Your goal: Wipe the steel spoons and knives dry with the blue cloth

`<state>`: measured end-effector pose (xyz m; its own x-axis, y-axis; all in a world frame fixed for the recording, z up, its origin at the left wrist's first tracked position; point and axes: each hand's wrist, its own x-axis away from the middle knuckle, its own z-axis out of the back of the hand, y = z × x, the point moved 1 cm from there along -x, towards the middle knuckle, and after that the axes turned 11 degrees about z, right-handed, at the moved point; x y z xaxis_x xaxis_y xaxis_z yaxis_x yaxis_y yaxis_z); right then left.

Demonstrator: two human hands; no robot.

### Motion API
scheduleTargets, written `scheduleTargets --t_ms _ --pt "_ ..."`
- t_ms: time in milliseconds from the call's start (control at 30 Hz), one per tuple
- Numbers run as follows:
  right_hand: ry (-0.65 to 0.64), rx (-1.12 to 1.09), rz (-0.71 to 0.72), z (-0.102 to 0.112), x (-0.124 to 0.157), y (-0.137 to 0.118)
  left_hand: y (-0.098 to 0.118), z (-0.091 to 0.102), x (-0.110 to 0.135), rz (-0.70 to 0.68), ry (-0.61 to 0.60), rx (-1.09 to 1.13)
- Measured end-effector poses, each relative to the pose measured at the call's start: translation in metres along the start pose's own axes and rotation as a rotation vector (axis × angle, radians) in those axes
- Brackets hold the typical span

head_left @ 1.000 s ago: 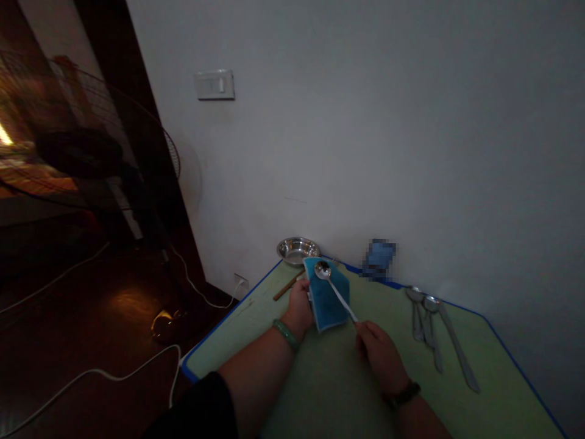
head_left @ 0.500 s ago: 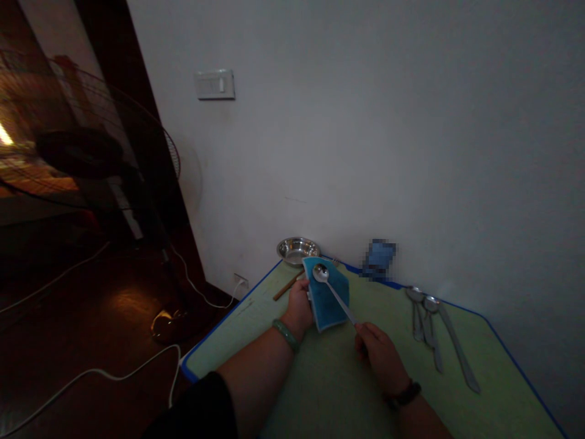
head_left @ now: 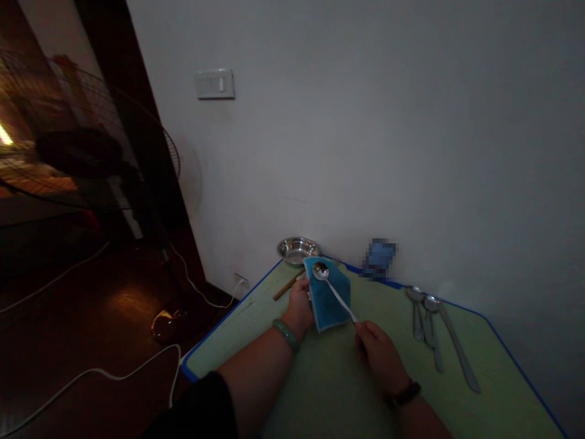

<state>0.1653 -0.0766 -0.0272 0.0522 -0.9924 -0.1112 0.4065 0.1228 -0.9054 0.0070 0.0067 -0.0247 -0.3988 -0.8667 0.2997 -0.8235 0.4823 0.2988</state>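
Note:
My left hand (head_left: 299, 306) grips a blue cloth (head_left: 328, 296) by its left edge and holds it up above the green table (head_left: 329, 384). My right hand (head_left: 380, 356) pinches the handle end of a metal spoon (head_left: 333, 289). The spoon's bowl rests against the upper part of the cloth, with the handle slanting down to the right. A green bangle sits on my left wrist and a dark watch on my right.
A small steel bowl (head_left: 298, 249) and a brown stick (head_left: 287, 285) lie at the table's far left corner. Several spoons (head_left: 432, 326) lie at the right by the white wall. A blurred blue object (head_left: 379, 258) stands at the wall. A floor fan (head_left: 91, 152) and cables are on the left.
The spoon's bowl shifted slightly over the cloth, left and then back right. Both hands stay almost in place.

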Motion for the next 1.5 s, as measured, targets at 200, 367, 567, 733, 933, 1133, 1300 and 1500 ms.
scheduleTargets --t_ms 200,367,567,733,933,1133,1300,1500 --pt "0.005 0.022 -0.01 0.0009 0.001 -0.0052 0.0001 -0.0055 0.0053 -0.042 -0.019 -0.145" --pt "0.013 0.014 -0.008 0.0011 0.001 -0.0065 -0.0003 -0.0085 0.0074 -0.034 0.032 -0.109" --pt "0.019 0.025 -0.001 0.0001 -0.0001 -0.0021 -0.001 -0.0057 0.0055 0.002 0.05 -0.144" --pt "0.013 0.052 0.006 -0.0002 -0.0001 -0.0007 -0.0008 -0.0025 0.0035 -0.007 0.017 -0.152" --pt "0.014 0.053 0.007 0.0006 0.0005 -0.0023 -0.0022 -0.0043 0.0053 0.045 0.021 -0.184" --pt "0.035 0.038 -0.001 0.0012 0.0001 -0.0034 -0.0022 -0.0047 0.006 0.017 0.01 -0.179" --pt "0.052 0.005 -0.014 0.0005 -0.0001 -0.0022 -0.0023 -0.0075 0.0084 0.042 0.028 -0.172" --pt "0.064 0.009 -0.017 0.0008 0.0006 -0.0031 -0.002 -0.0041 0.0051 0.014 -0.025 -0.165"
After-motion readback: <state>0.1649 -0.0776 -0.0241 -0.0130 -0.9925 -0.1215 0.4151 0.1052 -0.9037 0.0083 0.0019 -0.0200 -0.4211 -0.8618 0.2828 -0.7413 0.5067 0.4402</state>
